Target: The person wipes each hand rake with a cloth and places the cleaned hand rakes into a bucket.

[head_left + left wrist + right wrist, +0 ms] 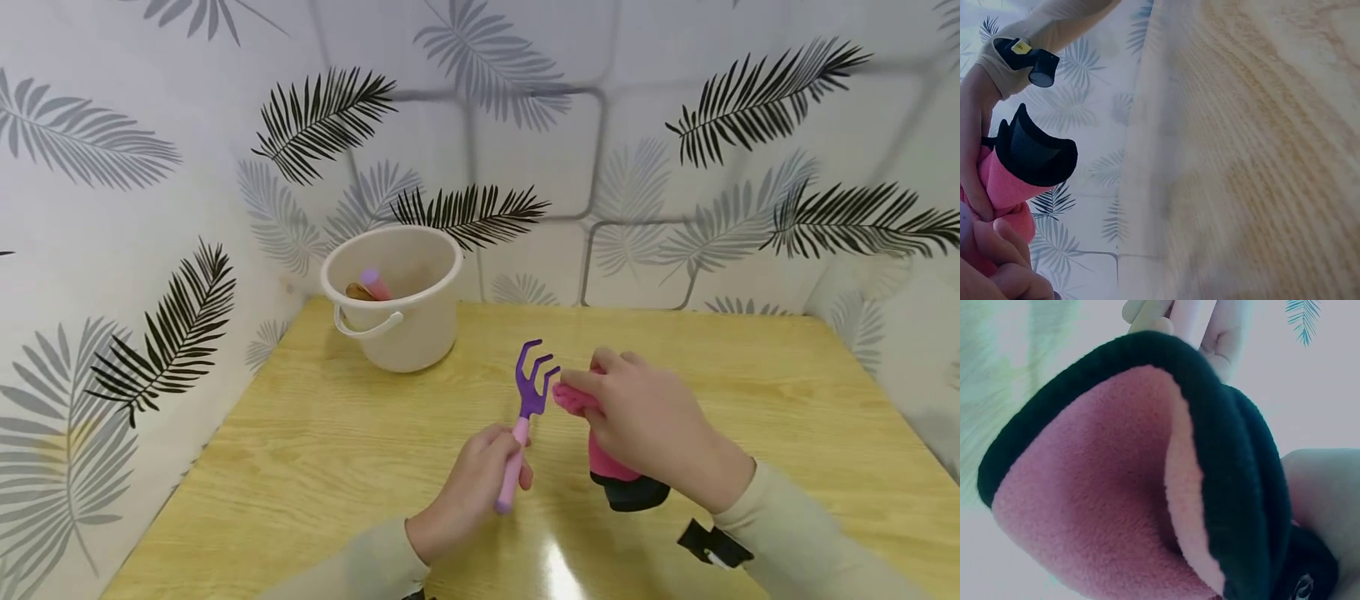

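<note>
My left hand (468, 479) grips the pink handle of a small garden hand rake (532, 398), whose purple prongs point away toward the wall. To its right, my right hand (656, 408) pinches a bunched pink cloth (609, 460) with a black edging. Its lower end hangs above the table, flared out. From the right wrist, the cloth (1104, 475) fills most of the view, its fuzzy pink inner side folded into a hollow. In the left wrist view, the cloth (1007, 181) hangs close beside my left fingers (1016, 269). Cloth and prongs are close together; whether they touch, I cannot tell.
A cream bucket (412, 337) with a white handle stands at the table's back left. Inside it show a pink-and-purple handle (375, 283) and a brown item (359, 292). The wood-grain table (300, 450) meets a leaf-patterned wall (517, 250) behind.
</note>
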Demonstrator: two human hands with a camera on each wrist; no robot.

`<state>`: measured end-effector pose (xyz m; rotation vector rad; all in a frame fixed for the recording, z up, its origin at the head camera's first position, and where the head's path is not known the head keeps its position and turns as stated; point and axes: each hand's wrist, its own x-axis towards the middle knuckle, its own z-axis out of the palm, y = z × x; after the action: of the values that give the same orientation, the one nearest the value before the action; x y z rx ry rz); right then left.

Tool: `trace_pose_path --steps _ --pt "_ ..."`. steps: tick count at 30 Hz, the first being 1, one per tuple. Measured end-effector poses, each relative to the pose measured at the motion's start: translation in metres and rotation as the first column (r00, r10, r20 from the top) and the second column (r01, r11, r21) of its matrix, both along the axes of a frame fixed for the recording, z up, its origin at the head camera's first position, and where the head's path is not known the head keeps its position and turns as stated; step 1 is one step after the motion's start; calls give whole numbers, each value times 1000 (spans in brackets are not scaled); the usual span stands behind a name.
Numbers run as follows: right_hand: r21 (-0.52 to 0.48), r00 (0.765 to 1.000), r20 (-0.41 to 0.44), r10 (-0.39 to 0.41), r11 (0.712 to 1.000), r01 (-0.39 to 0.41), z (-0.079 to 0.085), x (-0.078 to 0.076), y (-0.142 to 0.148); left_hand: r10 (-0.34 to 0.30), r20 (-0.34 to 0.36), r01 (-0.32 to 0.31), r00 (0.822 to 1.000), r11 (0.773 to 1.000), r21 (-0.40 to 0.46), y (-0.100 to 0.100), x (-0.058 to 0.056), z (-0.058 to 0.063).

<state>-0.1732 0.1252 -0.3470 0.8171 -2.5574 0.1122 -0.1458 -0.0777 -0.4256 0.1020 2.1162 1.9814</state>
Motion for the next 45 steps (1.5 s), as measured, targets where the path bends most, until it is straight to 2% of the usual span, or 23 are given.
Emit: trace_pose_path --steps 4,9,13,21,28,32,36,39,42,45 --pt "-31 1000 -25 17 999 -17 3 -4 3 -6 -8 6 1000 1000 3 0 -3 3" --pt "-40 1000 11 1 999 -1 4 -6 3 -10 16 10 1000 1000 24 3 -6 4" --pt "-51 1000 23 -1 999 2 2 -6 2 8 9 -8 1000 1000 2 5 -6 4" --pt "-64 999 -32 12 998 -14 -14 -7 -4 -17 -20 16 1000 998 -55 9 -10 4" --pt "-69 996 -9 84 994 -84 -30 3 -16 -27 -31 24 999 996 -87 13 -7 3" --pt "-56 1000 -25 2 998 -4 -31 -3 -15 -24 -37 20 999 993 -118 15 -4 3" --pt "-56 995 -14 -94 994 93 -29 -21 -6 -26 -28 23 999 994 -105 16 0 3" --pt "-56 992 26 -120 991 121 -29 -34 1 -32 -15 30 999 996 -86 18 1 2" --pt "-41 995 38 -91 995 93 -31 -33 1 -32 -2 32 999 996 -79 19 3 0" --pt "-33 1000 13 -14 999 15 -32 -20 -6 -24 -6 24 1000 997 -78 18 2 -1"
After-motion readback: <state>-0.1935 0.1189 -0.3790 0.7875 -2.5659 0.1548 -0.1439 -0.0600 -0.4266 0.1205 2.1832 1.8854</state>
